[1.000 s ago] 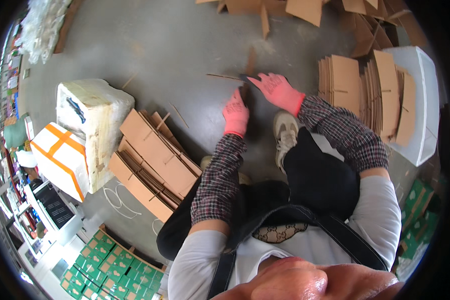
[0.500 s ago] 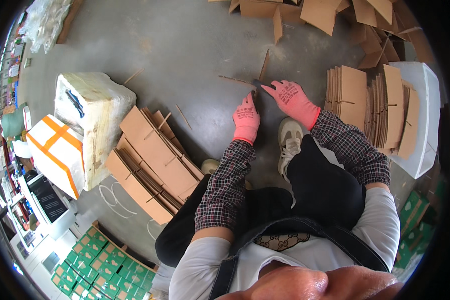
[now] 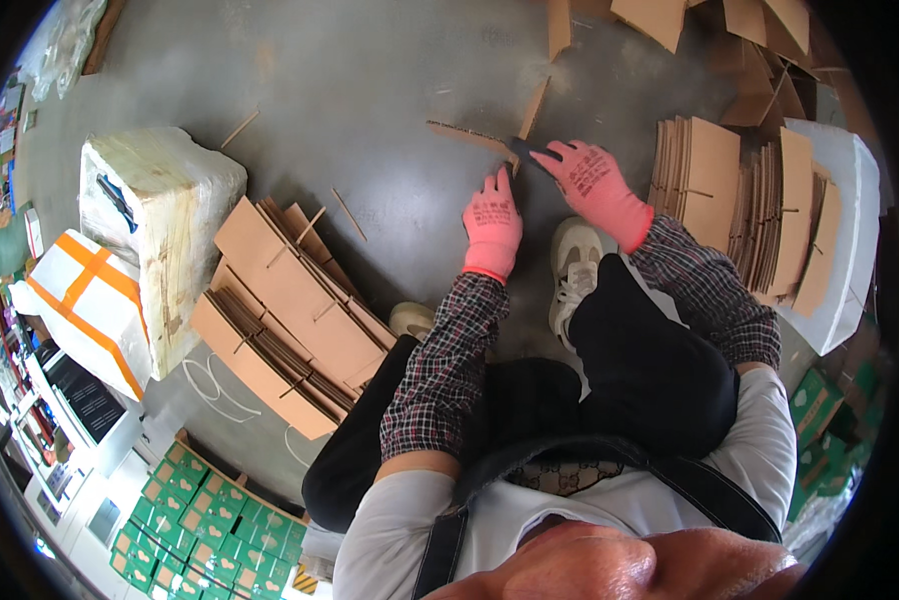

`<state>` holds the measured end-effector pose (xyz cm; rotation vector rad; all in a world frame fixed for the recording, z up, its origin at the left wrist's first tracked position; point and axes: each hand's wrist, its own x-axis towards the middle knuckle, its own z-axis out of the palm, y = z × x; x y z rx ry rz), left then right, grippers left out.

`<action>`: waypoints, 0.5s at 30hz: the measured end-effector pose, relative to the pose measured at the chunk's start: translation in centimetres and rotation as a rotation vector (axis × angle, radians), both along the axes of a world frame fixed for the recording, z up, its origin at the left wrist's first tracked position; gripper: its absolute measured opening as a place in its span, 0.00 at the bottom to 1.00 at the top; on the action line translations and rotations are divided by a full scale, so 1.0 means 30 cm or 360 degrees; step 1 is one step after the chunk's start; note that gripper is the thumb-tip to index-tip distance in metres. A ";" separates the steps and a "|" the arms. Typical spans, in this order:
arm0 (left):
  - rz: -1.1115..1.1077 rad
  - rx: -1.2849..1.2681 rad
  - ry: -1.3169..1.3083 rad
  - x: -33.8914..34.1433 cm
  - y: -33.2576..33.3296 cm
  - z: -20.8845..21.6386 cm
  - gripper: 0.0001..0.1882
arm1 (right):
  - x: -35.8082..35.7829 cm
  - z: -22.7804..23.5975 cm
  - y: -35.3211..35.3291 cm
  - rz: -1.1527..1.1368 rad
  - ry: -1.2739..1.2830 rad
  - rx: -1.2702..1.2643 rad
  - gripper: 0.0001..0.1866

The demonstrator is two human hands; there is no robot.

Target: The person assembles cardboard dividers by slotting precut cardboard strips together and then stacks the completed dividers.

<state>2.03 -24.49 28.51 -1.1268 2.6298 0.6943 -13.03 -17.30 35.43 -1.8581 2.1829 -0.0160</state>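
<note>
Both my hands wear pink gloves with dark marks on the back. In front of my feet, low over the floor, thin cardboard strips (image 3: 470, 137) stand on edge and meet at an angle, like a box divider. My left hand (image 3: 492, 222) is closed with its fingertips at the point where the strips join. From the right, my right hand (image 3: 595, 188) pinches the far strip (image 3: 535, 108) near that joint; a dark patch there looks like the glove's thumb. The fingers partly hide how the strips fit together.
Stacked cardboard dividers (image 3: 305, 300) lie at my left, beside a worn foam box (image 3: 160, 250) and an orange-taped white box (image 3: 90, 300). More stacked dividers (image 3: 705, 185) rest against a white foam panel (image 3: 840, 240) at right. Opened dividers (image 3: 650, 20) are piled far right.
The view has shifted slightly. My hands stay at the joint of the strips, and the left strip now shows more of its face, standing more opened out.
</note>
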 end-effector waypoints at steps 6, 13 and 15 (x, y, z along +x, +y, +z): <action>0.0025 -0.0043 0.0030 0.003 -0.009 -0.019 0.27 | 0.032 0.009 -0.068 0.0148 0.0056 0.0121 0.30; 0.0091 0.0070 0.0020 -0.026 -0.024 0.007 0.27 | 0.020 -0.039 0.006 -0.0010 0.0024 0.0093 0.29; 0.0053 0.0118 -0.0008 -0.005 -0.009 0.011 0.27 | 0.023 -0.030 0.026 0.0002 0.0014 0.0153 0.29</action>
